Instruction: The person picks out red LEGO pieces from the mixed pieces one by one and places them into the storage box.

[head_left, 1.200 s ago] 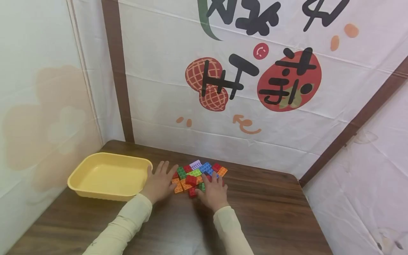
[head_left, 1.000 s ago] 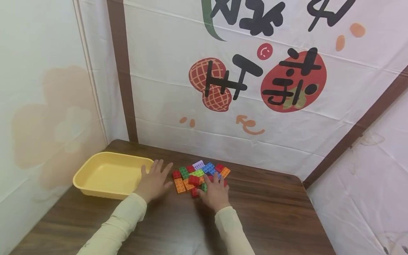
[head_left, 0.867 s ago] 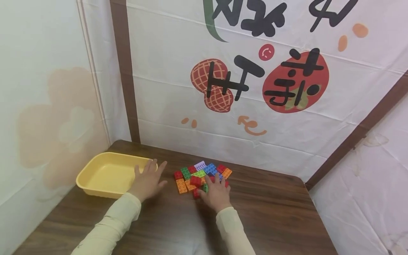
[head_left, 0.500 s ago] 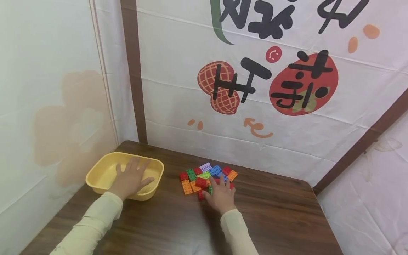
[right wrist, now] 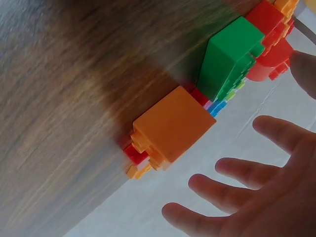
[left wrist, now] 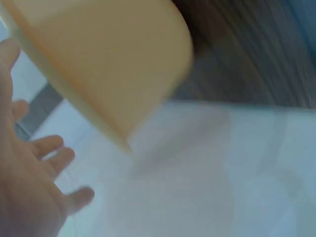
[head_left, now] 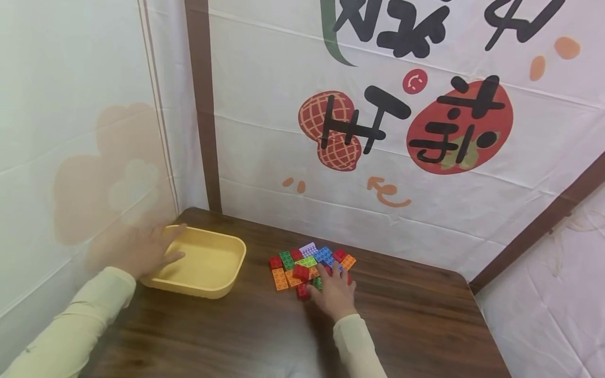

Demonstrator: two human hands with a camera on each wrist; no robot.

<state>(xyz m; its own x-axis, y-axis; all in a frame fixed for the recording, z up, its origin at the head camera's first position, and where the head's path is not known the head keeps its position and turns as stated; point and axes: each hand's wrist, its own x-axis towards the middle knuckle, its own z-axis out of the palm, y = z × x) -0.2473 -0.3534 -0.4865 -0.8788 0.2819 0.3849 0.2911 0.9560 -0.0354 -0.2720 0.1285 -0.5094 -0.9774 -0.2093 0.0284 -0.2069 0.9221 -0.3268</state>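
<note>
A yellow plastic tub (head_left: 200,290) stands at the left of the table. My left hand (head_left: 139,251) is at its left end, covering that end in the head view. In the left wrist view, the fingers of that hand (left wrist: 29,173) spread along the outer side of the tub wall (left wrist: 74,96), holding nothing. My right hand (head_left: 336,295) hovers at the near right side of a heap of toy building bricks (head_left: 301,272), fingers spread. The right wrist view shows its fingertips (right wrist: 269,126) apart from a green brick (right wrist: 224,59) and an orange brick (right wrist: 173,128).
The wooden table (head_left: 264,336) carries the tub and the bricks. White printed cloth walls (head_left: 255,157) close in the back and both sides. The left wall (head_left: 71,252) is close to my left hand.
My left hand has moved left from beside the bricks, across the tub to its far left end. The right hand stays over the bricks. The view has shifted slightly left.
</note>
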